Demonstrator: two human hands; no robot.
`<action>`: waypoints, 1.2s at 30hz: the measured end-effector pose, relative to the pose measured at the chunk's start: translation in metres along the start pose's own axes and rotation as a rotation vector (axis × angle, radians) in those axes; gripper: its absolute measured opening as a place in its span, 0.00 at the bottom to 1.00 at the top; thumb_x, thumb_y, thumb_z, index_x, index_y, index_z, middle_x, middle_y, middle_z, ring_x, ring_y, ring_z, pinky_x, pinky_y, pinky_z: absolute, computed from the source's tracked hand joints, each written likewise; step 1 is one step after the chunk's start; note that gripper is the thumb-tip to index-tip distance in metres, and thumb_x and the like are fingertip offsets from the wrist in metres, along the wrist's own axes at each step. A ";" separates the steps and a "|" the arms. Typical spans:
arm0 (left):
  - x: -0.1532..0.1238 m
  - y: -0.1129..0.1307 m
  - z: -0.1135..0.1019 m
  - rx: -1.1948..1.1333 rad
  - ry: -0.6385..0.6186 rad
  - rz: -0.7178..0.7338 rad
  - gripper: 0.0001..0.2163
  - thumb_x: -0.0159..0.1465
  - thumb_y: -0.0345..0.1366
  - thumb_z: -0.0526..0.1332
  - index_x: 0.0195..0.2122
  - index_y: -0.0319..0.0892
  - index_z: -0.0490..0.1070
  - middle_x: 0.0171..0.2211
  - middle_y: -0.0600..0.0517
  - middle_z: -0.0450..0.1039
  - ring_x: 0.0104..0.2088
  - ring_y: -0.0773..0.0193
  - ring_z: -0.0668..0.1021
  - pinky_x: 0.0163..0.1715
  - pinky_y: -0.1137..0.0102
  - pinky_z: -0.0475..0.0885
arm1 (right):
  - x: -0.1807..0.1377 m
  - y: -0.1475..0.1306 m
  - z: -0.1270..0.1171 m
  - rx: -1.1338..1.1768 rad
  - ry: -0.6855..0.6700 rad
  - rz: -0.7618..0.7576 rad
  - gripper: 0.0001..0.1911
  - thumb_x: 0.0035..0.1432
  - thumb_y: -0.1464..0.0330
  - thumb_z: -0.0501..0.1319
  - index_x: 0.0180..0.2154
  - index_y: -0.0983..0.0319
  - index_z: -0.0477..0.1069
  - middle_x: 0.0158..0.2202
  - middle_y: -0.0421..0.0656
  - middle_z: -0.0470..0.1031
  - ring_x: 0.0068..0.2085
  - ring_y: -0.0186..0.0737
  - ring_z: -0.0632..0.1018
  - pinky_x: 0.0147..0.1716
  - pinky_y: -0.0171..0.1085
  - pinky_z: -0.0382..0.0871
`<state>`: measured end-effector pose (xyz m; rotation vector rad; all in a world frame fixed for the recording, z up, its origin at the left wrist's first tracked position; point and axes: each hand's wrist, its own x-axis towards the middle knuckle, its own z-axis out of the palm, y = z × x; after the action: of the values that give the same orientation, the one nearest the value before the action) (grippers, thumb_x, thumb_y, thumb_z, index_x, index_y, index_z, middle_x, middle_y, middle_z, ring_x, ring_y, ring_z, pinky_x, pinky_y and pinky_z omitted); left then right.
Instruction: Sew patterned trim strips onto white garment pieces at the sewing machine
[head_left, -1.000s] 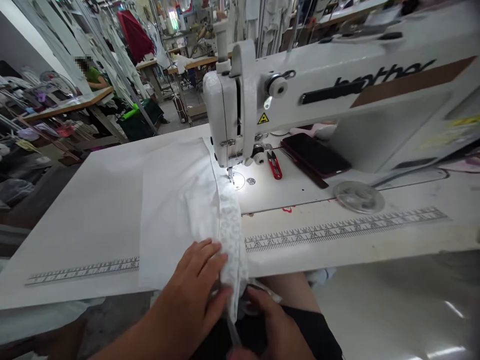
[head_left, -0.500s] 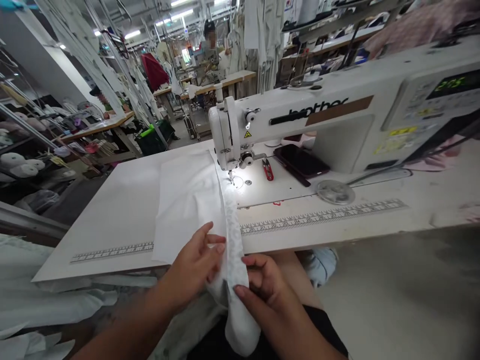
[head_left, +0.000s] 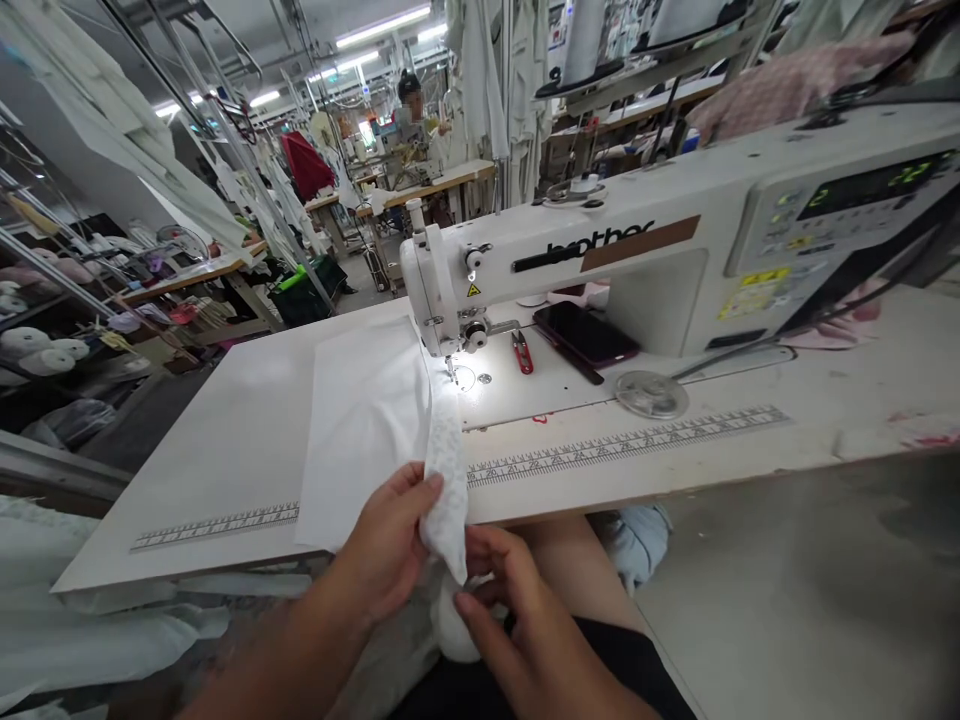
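A white fabric piece (head_left: 360, 400) lies on the sewing table, its right edge running under the needle of the white sewing machine (head_left: 442, 300). Along that edge is a folded, faintly patterned strip (head_left: 448, 450), which hangs past the table's front. My left hand (head_left: 390, 540) pinches this strip between thumb and fingers at the table edge. Just below and to the right, my right hand (head_left: 510, 610) has its fingers curled round the hanging end, thumb against the cloth. Part of the fabric under both hands is hidden.
Red thread snips (head_left: 522, 353), a dark phone (head_left: 585, 333) and a clear round disc (head_left: 651, 395) lie right of the needle. A printed ruler (head_left: 630, 445) runs along the table's front. Other sewing tables and a person (head_left: 411, 110) are further back.
My left hand has gone from loosely spread beside the strip to gripping it. The strip is now folded over at the table edge, and the right hand sits slightly further left. The view has shifted.
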<state>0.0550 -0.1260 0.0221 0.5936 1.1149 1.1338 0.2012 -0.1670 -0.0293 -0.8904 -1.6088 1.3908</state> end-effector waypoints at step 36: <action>-0.059 -0.062 -0.042 0.733 0.025 0.417 0.17 0.64 0.29 0.58 0.53 0.45 0.62 0.43 0.49 0.73 0.40 0.64 0.76 0.42 0.67 0.73 | 0.002 -0.008 0.013 0.878 -0.067 0.370 0.17 0.55 0.58 0.66 0.45 0.58 0.76 0.44 0.46 0.78 0.47 0.46 0.76 0.53 0.47 0.64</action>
<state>0.0406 -0.2088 -0.0231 1.4358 1.4731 1.0591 0.1880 -0.1716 -0.0214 -0.6030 -0.7207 2.1411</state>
